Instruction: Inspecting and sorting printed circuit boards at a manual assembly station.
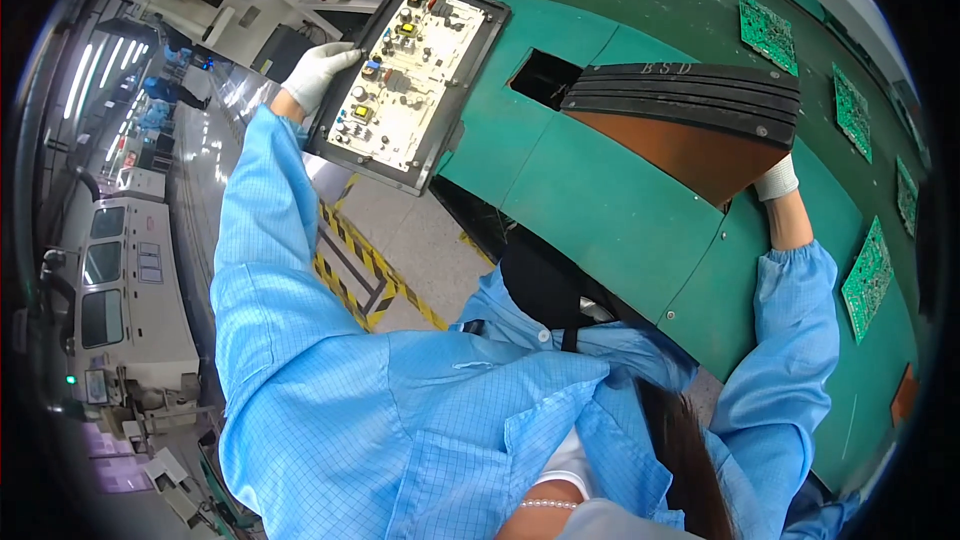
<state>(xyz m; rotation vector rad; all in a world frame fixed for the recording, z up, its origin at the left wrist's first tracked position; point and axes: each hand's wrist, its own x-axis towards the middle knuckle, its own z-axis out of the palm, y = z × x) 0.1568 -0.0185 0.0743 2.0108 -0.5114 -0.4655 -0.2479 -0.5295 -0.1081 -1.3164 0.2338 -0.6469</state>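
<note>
The right hand (776, 180), white-gloved at three o'clock, is mostly hidden behind a stack of black ribbed trays (690, 98); its grip cannot be told. At eleven o'clock, the gloved left hand (316, 72) curls closed around a black-framed white circuit board (405, 80), held over the green table's (600, 210) edge.

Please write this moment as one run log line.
left hand: holds board tray | right hand: under black stack | bench: green

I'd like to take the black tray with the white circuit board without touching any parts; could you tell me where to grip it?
Grip the black tray by its bare frame on a long side, from outside, as the gloved left hand does on the far edge. The white circuit board fills the middle with upright components, so only the rim looks safe.
</note>
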